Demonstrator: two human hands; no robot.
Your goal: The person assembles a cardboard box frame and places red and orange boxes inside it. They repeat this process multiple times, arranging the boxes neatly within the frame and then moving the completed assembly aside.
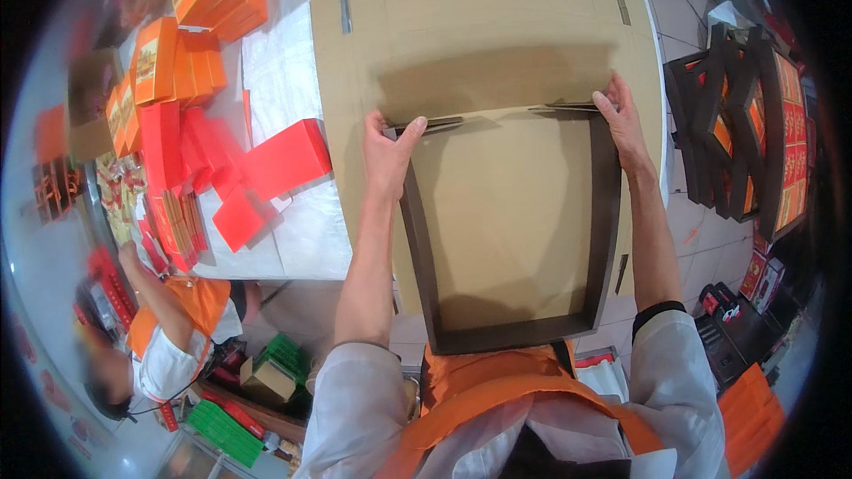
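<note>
Your orange apron sat nearest, before the white-covered table; on that lay flat brown cardboard, and over it a dark-walled cardboard tray, your left hand and right hand pinching its far corners between thumb and fingers

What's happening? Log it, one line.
left hand: at left far corner of dark brown rectangular cardboard frame; right hand: at right far corner; beyond: flat tan cardboard sheet
</note>
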